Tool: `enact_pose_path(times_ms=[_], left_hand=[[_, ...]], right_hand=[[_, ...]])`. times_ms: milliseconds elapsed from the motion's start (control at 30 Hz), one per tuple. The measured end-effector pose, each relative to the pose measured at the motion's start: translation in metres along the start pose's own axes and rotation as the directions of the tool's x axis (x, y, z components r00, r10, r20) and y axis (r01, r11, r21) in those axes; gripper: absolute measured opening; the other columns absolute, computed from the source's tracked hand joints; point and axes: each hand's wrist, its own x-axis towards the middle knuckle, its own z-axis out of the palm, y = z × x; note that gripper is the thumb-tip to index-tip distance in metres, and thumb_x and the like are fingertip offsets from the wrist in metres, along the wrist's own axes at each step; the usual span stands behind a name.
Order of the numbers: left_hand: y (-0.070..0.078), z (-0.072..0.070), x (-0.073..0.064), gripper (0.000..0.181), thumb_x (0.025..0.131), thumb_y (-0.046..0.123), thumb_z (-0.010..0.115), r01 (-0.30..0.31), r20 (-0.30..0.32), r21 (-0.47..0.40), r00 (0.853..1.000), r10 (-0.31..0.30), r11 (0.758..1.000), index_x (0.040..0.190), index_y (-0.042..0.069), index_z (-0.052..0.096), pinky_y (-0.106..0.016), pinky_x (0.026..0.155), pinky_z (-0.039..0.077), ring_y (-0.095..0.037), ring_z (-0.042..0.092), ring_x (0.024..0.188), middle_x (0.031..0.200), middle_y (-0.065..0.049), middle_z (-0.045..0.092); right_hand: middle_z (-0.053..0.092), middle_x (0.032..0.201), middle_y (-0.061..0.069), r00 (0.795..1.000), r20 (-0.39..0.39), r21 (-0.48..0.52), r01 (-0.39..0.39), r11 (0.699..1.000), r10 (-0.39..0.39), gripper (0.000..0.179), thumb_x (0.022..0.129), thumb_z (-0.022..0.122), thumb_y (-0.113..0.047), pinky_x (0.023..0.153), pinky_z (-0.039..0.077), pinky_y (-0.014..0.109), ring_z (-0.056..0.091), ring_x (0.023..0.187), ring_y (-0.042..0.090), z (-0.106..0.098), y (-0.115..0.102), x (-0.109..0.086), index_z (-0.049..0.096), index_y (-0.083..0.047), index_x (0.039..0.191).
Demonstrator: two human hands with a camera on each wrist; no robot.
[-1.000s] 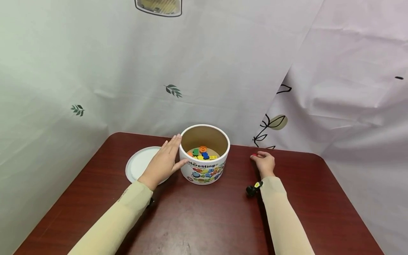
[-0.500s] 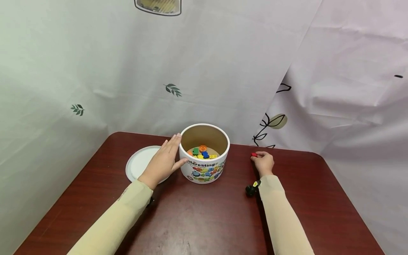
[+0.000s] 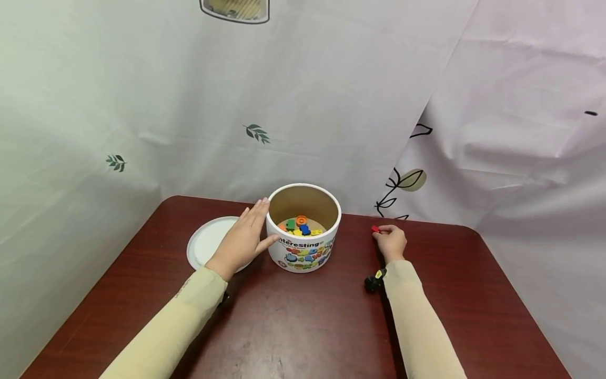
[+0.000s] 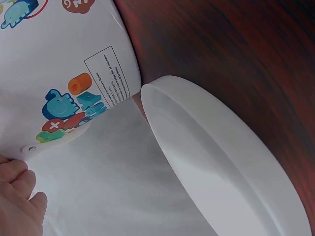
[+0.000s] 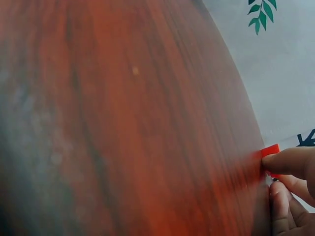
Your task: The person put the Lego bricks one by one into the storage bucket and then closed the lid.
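Observation:
A white toy bucket with printed lettering and colourful pictures stands upright near the table's back edge. My left hand rests against its left side, fingers straight and fingertips at the rim; in the left wrist view some curved fingers show beside the bucket wall. To the right of the bucket, my right hand pinches a small red block between thumb and fingers. The right wrist view shows the red block partly covered by the fingers. Several coloured blocks lie on the bucket's floor.
A round white lid lies left of the bucket, partly behind the left hand. Its raised edge shows in the left wrist view. A pale cloth hangs behind the dark red wooden table. A dark wrist camera sits under the right sleeve.
The red block, mostly hidden by the right fingers at first, shows more clearly now and has tilted. The right hand has shifted very slightly. The left hand keeps its place on the bucket.

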Motion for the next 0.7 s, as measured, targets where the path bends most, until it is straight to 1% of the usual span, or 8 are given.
enact_pose_path(times_ms=[200, 467, 567, 633, 700], left_hand=[[0.000, 0.001, 0.000, 0.090, 0.097, 0.044, 0.068, -0.001, 0.004, 0.006, 1.000, 0.001, 1.000, 0.158, -0.004, 0.023, -0.053, 0.122, 0.025, -0.033, 0.027, 0.151, 0.163, -0.021, 0.029], [0.000, 0.001, 0.000, 0.090, 0.096, 0.044, 0.069, -0.004, -0.006, 0.005, 1.000, 0.004, 1.000, 0.158, -0.005, 0.025, -0.052, 0.122, 0.025, -0.033, 0.029, 0.151, 0.162, -0.021, 0.030], [0.000, 0.001, 0.000, 0.090, 0.096, 0.044, 0.068, -0.003, -0.004, 0.004, 1.000, 0.003, 1.000, 0.158, -0.004, 0.025, -0.052, 0.123, 0.024, -0.032, 0.028, 0.151, 0.163, -0.020, 0.029], [0.000, 0.001, -0.001, 0.090, 0.096, 0.045, 0.068, -0.003, -0.002, 0.006, 1.000, 0.003, 1.000, 0.158, -0.004, 0.024, -0.051, 0.123, 0.024, -0.032, 0.027, 0.152, 0.163, -0.020, 0.029], [-0.001, 0.001, 0.000, 0.090, 0.096, 0.044, 0.068, -0.004, -0.002, 0.008, 1.000, 0.004, 1.000, 0.158, -0.004, 0.024, -0.051, 0.123, 0.023, -0.032, 0.026, 0.152, 0.164, -0.020, 0.028]], right_hand=[[0.072, 0.099, 0.019, 1.000, 0.006, -0.013, 0.031, 0.999, -0.031, 0.023, 0.089, 0.075, -0.009, 0.086, 0.053, 0.045, 0.064, 0.096, 0.034, -0.001, 0.001, -0.001, 0.074, 0.003, 0.108], [0.073, 0.102, 0.020, 0.998, 0.033, 0.024, 0.052, 0.998, -0.053, 0.024, 0.089, 0.076, -0.010, 0.091, 0.052, 0.045, 0.066, 0.099, 0.034, -0.007, 0.001, -0.006, 0.073, 0.002, 0.110], [0.074, 0.101, 0.021, 0.997, 0.040, 0.043, 0.058, 0.997, -0.060, 0.024, 0.089, 0.075, -0.009, 0.091, 0.052, 0.045, 0.066, 0.099, 0.035, -0.009, 0.001, -0.008, 0.072, 0.003, 0.110], [0.074, 0.099, 0.019, 0.997, 0.044, 0.049, 0.064, 0.997, -0.066, 0.025, 0.088, 0.076, -0.010, 0.088, 0.053, 0.042, 0.067, 0.098, 0.034, -0.011, 0.000, -0.010, 0.072, 0.003, 0.110], [0.074, 0.098, 0.018, 0.996, 0.042, 0.052, 0.075, 0.996, -0.077, 0.025, 0.088, 0.077, -0.010, 0.084, 0.052, 0.036, 0.067, 0.095, 0.030, -0.011, -0.003, -0.012, 0.073, 0.001, 0.109]])
